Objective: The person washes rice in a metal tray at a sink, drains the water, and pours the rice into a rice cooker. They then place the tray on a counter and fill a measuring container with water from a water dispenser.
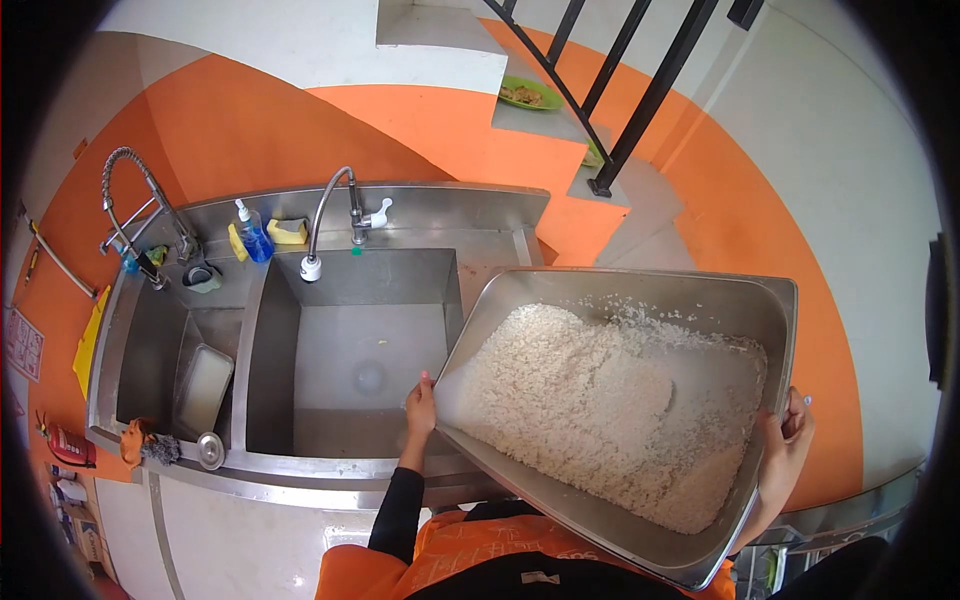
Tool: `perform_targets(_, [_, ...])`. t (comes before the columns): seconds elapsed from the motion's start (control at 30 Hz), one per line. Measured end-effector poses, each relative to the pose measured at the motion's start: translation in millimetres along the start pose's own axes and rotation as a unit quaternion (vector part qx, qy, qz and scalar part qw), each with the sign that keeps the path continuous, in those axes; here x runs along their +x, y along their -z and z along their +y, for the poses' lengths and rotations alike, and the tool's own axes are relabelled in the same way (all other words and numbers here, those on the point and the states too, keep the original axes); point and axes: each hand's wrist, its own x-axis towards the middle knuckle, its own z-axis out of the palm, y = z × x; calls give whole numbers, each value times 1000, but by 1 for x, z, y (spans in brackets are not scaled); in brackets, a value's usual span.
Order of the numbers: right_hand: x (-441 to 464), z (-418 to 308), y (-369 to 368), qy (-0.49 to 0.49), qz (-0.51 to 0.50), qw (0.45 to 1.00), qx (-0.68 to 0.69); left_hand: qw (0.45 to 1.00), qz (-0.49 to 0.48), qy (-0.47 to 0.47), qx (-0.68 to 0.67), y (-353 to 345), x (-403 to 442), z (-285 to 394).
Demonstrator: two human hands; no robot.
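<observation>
A deep rectangular steel pan is held up at an angle to the right of the sink. White rice grains are heaped across its left and middle, thinning toward the far right corner, where the bare bottom shows. My left hand grips the pan's left corner, thumb up along the rim. On the right side, my right hand is closed around the rim; some of its fingers are hidden behind the pan wall.
Left of the pan is a steel sink with a gooseneck faucet. A smaller basin holds a tilted container. A blue soap bottle and a sponge stand behind. Stairs with a black railing rise beyond.
</observation>
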Motion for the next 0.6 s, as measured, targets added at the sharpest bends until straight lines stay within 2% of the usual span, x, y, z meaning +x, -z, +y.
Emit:
perform_targets(0.27, [-2, -1, -1, 2, 1, 1000, 9, 1000, -5, 8, -13, -3, 10, -20])
perform_targets(0.6, [-4, -4, 0, 2, -10, 1000, 0, 1000, 3, 1, 8, -1, 6, -11])
